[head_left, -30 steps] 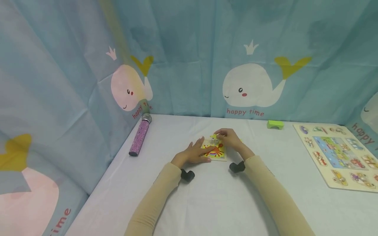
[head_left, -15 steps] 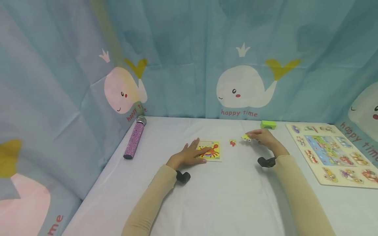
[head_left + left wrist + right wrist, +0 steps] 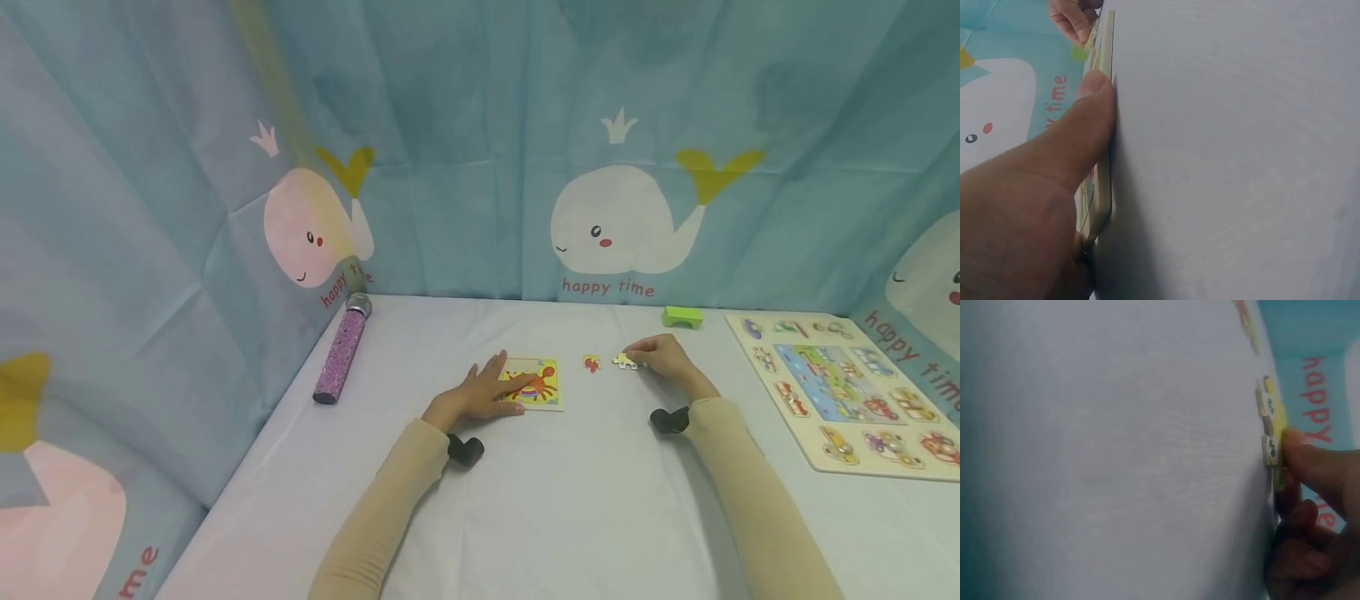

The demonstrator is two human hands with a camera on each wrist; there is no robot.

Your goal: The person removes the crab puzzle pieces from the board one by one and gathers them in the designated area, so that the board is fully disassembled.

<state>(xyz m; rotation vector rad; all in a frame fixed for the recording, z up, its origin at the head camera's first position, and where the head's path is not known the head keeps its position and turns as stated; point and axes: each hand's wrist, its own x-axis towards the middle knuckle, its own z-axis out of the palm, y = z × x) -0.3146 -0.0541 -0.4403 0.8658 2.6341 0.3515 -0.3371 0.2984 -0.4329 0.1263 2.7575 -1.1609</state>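
A small square jigsaw puzzle (image 3: 550,388) with a red crab picture lies on the white table. Fingers spread, my left hand (image 3: 480,393) rests on its left side; in the left wrist view the thumb (image 3: 1088,125) lies along the puzzle's near edge (image 3: 1105,187). To the right, my right hand (image 3: 667,358) pinches a yellow puzzle piece (image 3: 622,362) by its right end, low at the tabletop. Two eyes printed on the piece (image 3: 1269,406) show in the right wrist view. Between the hands, a loose red puzzle piece (image 3: 592,362) lies near the yellow one.
A pink glittery microphone (image 3: 343,354) lies at the table's left edge. A green arch block (image 3: 682,317) stands near the back curtain (image 3: 465,225). On the right lies a large wooden peg puzzle board (image 3: 806,450). Black cameras (image 3: 466,451) are strapped at both wrists.
My right hand has carried the yellow piece from above the crab puzzle rightward, then lowered it to the table beside the red piece. The left hand stays on the puzzle.
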